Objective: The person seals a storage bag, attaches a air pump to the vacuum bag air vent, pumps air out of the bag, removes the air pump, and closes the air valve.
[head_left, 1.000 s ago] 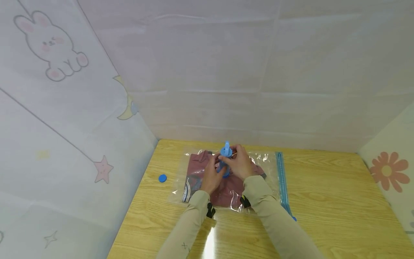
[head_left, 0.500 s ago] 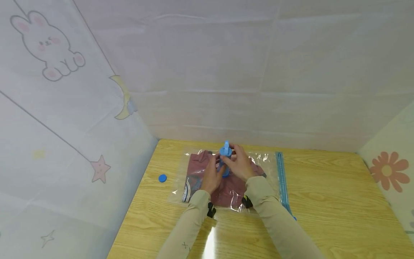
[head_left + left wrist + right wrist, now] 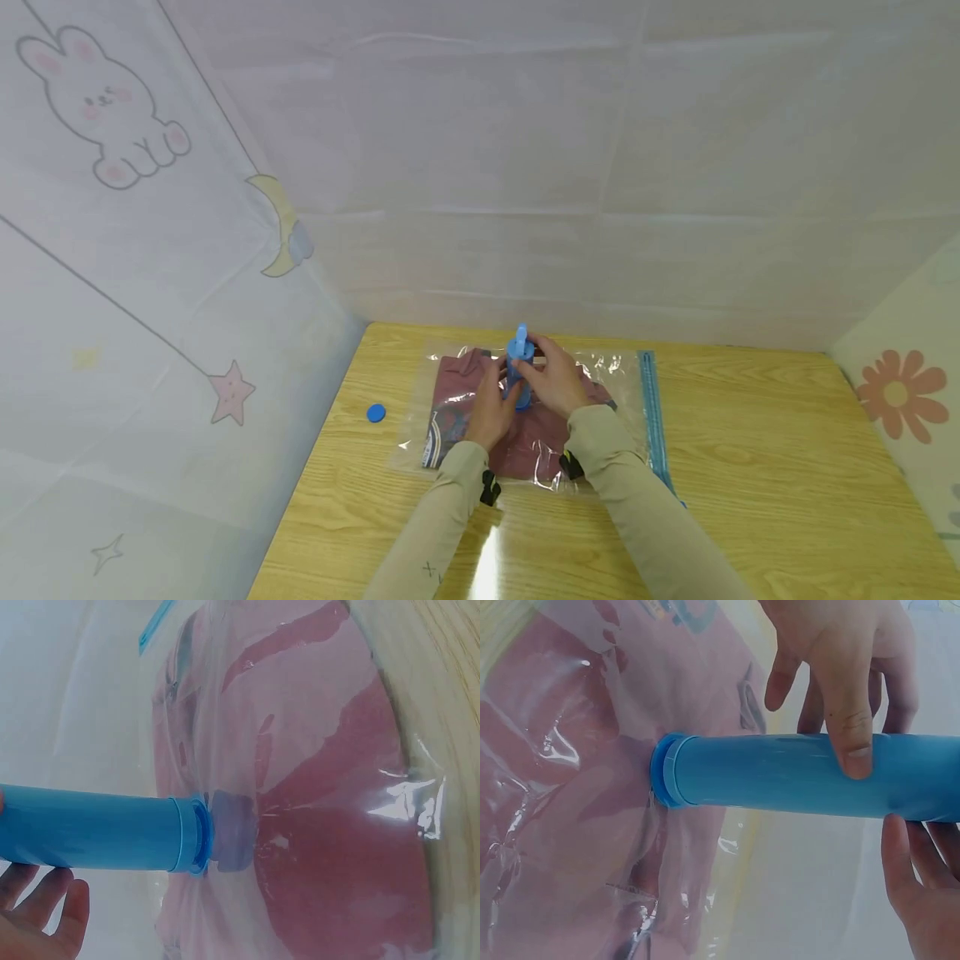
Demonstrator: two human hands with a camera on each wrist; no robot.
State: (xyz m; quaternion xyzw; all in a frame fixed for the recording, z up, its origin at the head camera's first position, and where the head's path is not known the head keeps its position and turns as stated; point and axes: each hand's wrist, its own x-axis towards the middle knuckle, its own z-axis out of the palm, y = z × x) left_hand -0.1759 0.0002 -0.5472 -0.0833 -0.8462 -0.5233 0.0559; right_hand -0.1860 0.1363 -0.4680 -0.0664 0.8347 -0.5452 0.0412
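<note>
A blue hand pump (image 3: 519, 349) stands upright on the clear zip storage bag (image 3: 630, 400), its flanged foot pressed against the valve. Folded maroon clothing (image 3: 457, 379) lies inside the bag. My left hand (image 3: 491, 412) grips the pump's tube (image 3: 780, 771) from the left; in the right wrist view its thumb lies along the tube and its fingers pass behind. Higher up, my right hand (image 3: 557, 383) holds the pump from the right, thumb in front and fingers at the far side. A lighter blue tab rises from the pump's top.
A round blue cap (image 3: 376, 412) lies on the wooden table (image 3: 757, 467) left of the bag. Along the bag's right side runs its blue zip strip (image 3: 654, 408). Close behind the table hangs a pale sheet wall (image 3: 480, 250), with printed sheets on both sides.
The pump's top has shifted slightly left, and the right hand has moved a little with it. Both hands keep their hold. The head view has turned slightly.
</note>
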